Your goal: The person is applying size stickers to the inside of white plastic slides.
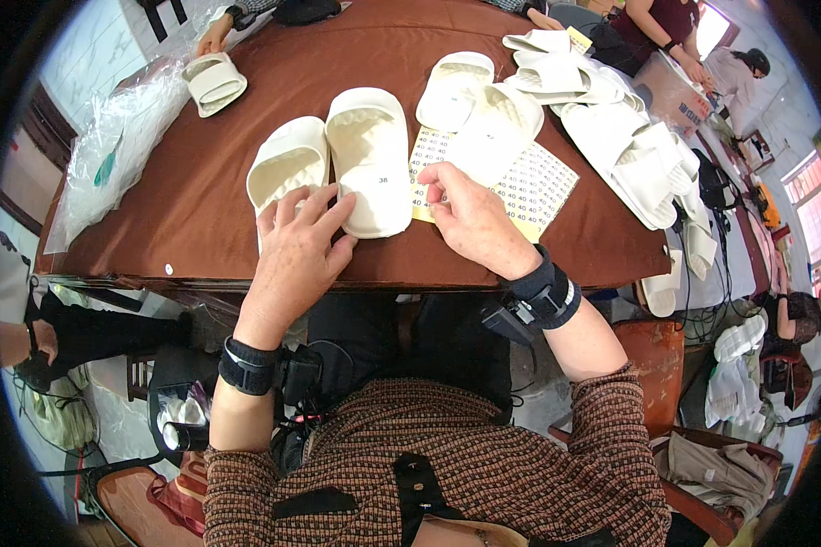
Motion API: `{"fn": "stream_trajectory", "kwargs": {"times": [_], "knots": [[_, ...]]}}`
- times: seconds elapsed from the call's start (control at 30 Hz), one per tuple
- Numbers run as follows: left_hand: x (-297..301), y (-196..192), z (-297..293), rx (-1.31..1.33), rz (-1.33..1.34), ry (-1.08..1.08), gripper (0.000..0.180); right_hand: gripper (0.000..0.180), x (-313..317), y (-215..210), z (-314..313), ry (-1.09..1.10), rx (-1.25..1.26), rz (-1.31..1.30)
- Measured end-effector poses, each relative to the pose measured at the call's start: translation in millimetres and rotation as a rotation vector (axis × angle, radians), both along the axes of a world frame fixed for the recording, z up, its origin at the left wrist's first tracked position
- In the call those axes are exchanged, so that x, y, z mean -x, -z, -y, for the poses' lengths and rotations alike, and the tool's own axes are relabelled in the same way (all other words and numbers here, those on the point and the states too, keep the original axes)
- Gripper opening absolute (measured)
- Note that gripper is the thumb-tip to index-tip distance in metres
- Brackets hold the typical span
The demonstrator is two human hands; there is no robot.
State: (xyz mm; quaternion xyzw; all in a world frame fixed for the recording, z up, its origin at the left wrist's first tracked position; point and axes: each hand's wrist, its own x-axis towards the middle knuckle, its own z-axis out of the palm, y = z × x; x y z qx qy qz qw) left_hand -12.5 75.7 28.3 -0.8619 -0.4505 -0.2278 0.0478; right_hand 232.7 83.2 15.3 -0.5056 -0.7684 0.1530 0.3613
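Observation:
Two cream-white slide slippers lie side by side in front of me, toes pointing away. My left hand (306,232) rests with spread fingers on the heel of the left slipper (292,150), its fingertips near the edge of the right slipper (371,137). That right slipper bears a small printed sticker on its insole. My right hand (470,219) has its fingers curled into a pinch over the left edge of the yellow-backed sticker sheets (543,182); whether anything is between the fingertips is too small to tell. Another white slipper (493,137) lies partly on the sheets.
Several white slippers (597,137) are heaped along the table's right side. At the far left, a person's hand (214,36) touches a folded slipper (214,84). Clear plastic wrap (123,137) covers the left edge of the brown tabletop (192,210). People stand beside a carton (675,91) at the far right.

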Motion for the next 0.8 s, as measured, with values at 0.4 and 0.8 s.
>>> {"fn": "stream_trajectory", "kwargs": {"times": [0.4, 0.8], "knots": [[0.7, -1.2, 0.9, 0.001, -0.028, -0.005, 0.044, 0.027, -0.3, 0.3, -2.0, 0.016, 0.061, -0.091], [0.0, 0.6, 0.1, -0.031, 0.019, 0.012, 0.04, 0.024, 4.1, 2.0, -3.3, 0.037, -0.094, 0.025]]}}
